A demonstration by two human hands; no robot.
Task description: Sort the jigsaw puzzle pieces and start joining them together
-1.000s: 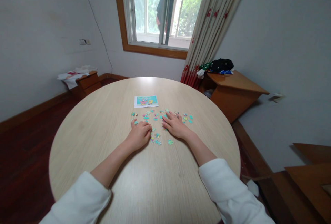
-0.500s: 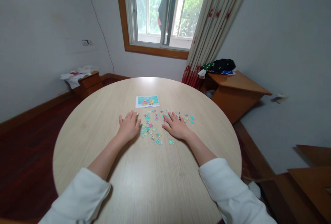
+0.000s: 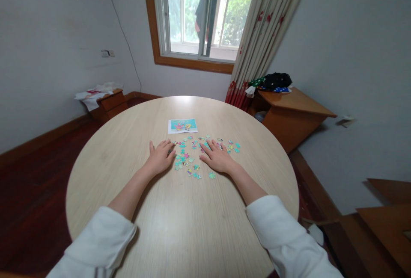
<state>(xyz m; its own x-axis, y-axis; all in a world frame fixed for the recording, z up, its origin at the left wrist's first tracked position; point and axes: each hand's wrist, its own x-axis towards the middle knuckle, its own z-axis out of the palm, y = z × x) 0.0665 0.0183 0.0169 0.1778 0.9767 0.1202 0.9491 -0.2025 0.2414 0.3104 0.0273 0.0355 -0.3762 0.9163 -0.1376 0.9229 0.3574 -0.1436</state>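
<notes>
Small jigsaw puzzle pieces [image 3: 183, 157], mostly teal with some pink and yellow, lie scattered on the round pale wood table [image 3: 180, 222]. At the left edge of the scatter is my left hand [image 3: 160, 157], palm down, its fingertips by the nearest pieces. My right hand [image 3: 217, 156] lies flat with fingers spread over the right part of the pieces, covering some of them. Neither hand visibly grips anything. Beyond the pieces rests a printed picture [image 3: 183, 126] with a pink and a yellow cartoon figure on teal.
A wooden cabinet [image 3: 298, 102] with dark cloths [image 3: 276, 81] on top stands right of the table. A low wooden stand [image 3: 112, 105] bearing white items is at the back left. Behind are a window [image 3: 186, 17] and a curtain [image 3: 257, 34]. A person is partly visible outside.
My left hand's fingers have shifted slightly right, and its little finger side looks more drawn in. My right hand has barely moved. The view has shifted slightly.
</notes>
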